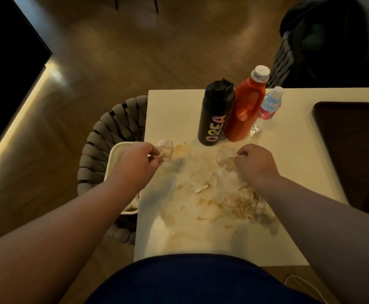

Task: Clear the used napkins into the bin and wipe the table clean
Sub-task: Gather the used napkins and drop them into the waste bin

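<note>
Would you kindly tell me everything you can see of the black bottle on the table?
The black bottle stands upright on the white table, toward its far left corner. It looks matte, with a black flip lid and pastel letters running down its side. The orange bottle stands close on its right, perhaps touching.

Stained, crumpled napkins (227,198) heaped on smeared white table (223,249); cream bin (111,157) just beside its L edge.

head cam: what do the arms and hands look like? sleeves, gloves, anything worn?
No gloves, rings or watch visible on left hand and right hand. Forearms uncovered to the frame edge, no sleeves. Clothing shown: dark blue garment at the waist.
</note>
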`<state>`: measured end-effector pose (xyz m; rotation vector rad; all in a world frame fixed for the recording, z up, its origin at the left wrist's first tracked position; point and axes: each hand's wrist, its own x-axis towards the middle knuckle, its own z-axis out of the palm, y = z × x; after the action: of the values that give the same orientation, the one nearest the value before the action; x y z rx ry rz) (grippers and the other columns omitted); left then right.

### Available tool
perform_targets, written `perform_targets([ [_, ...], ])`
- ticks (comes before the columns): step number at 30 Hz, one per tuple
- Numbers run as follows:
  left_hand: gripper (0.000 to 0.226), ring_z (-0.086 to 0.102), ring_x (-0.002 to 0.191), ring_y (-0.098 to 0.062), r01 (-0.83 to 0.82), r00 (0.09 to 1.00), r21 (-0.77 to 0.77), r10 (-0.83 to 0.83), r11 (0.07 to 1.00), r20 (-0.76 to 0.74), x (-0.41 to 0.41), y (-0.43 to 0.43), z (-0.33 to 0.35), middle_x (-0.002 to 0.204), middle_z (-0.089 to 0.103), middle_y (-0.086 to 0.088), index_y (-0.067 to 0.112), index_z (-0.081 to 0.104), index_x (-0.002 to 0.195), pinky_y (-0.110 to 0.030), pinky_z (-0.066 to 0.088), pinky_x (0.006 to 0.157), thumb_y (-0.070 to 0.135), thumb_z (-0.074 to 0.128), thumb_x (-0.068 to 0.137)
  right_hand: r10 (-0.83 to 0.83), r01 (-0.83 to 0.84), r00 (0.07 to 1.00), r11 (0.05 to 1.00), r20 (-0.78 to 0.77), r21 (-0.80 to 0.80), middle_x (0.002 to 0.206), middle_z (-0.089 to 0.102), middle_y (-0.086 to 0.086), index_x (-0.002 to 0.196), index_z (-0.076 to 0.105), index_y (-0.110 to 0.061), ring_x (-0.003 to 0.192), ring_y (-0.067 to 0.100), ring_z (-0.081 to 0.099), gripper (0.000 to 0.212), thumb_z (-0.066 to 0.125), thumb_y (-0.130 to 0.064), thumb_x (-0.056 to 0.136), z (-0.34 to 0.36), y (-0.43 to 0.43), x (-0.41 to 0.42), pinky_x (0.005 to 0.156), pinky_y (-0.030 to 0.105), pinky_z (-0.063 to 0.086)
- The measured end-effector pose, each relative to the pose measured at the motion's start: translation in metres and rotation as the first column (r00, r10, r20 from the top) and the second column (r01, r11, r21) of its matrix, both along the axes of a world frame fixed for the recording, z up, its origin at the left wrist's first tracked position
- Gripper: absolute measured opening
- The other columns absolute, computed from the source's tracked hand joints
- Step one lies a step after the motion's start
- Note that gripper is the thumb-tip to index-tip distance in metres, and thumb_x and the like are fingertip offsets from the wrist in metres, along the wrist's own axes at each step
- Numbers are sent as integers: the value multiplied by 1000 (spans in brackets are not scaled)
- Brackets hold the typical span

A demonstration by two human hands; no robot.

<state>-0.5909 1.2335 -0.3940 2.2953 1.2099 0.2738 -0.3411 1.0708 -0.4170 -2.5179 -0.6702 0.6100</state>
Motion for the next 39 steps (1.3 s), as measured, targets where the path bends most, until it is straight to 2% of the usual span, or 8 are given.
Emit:
perform_targets([
  [9, 14, 65, 77, -7, -143, 990, -18, 144, 990, 13, -54, 21, 1, 90, 66, 7, 19, 68, 110, -22, 56, 65, 21, 69, 96, 49, -43, 998, 982, -32, 186, 99, 66, -3, 108, 72, -26, 93, 19, 59, 21, 70, -25, 87, 55, 11, -39, 62, 22, 39],
  [13, 38, 67, 79, -12, -213, 971, -93, 221, 973, 89, -67, 33, -14, 103, 62, 5, 26, 52, 131, -32, 63, 65, 20, 68, 96, 58, -38, 995, 971, -75, 236, 94, 66, -3, 103, 70, -27, 82, 16, 63, 17, 68, -19, 88, 64, 14, -53, 58, 23, 47],
  [15, 42, 67, 80, -13, -212, 974, -69, 216, 975, 68, -71, 40, -24, 109, 62, 3, 27, 52, 137, -29, 62, 64, 19, 64, 99, 39, 6, 986, 965, -164, 263, 101, 66, -1, 104, 70, -26, 82, 22, 68, 22, 65, -11, 89, 66, 15, -60, 56, 27, 57],
  [18, 30, 61, 70, -12, -201, 979, 12, 202, 979, -32, -73, 52, -41, 110, 61, -1, 19, 65, 130, -20, 49, 55, 17, 58, 101, 21, 43, 973, 962, -229, 269, 107, 64, -2, 107, 75, -26, 78, 24, 71, 35, 59, -2, 87, 64, 16, -69, 54, 21, 55],
  [25, 31, 66, 87, -15, -234, 968, -81, 224, 969, -113, -63, 76, -76, 117, 66, -3, 21, 67, 130, -37, 63, 80, 22, 60, 100, -48, 123, 959, 959, -280, 254, 91, 74, 0, 94, 77, -28, 69, 15, 75, 31, 59, -3, 89, 63, 2, -76, 65, 31, 57],
  [31, 55, 63, 92, -17, -261, 957, -204, 226, 943, -181, -46, 79, -86, 119, 58, 3, 29, 43, 150, -36, 61, 76, 15, 59, 99, -139, 216, 945, 945, -296, 246, 89, 76, 4, 93, 77, -27, 67, 16, 76, 31, 60, -2, 86, 61, -14, -73, 75, 39, 62],
  [34, 74, 62, 101, -17, -275, 959, -240, 247, 931, -140, -42, 77, -80, 134, 57, -1, 33, 28, 158, -34, 60, 74, 17, 65, 96, -135, 217, 942, 944, -306, 251, 90, 76, 3, 97, 77, -26, 67, 16, 76, 27, 63, -6, 87, 61, -18, -75, 75, 39, 62],
  [39, 59, 66, 97, -17, -154, 983, -314, 176, 937, 44, -26, 60, -40, 131, 60, 3, 34, 44, 149, -40, 64, 76, 28, 68, 95, -79, 190, 930, 939, -360, 285, 94, 75, 0, 104, 76, -23, 70, 16, 75, 15, 72, -20, 90, 65, -7, -88, 68, 30, 63],
])
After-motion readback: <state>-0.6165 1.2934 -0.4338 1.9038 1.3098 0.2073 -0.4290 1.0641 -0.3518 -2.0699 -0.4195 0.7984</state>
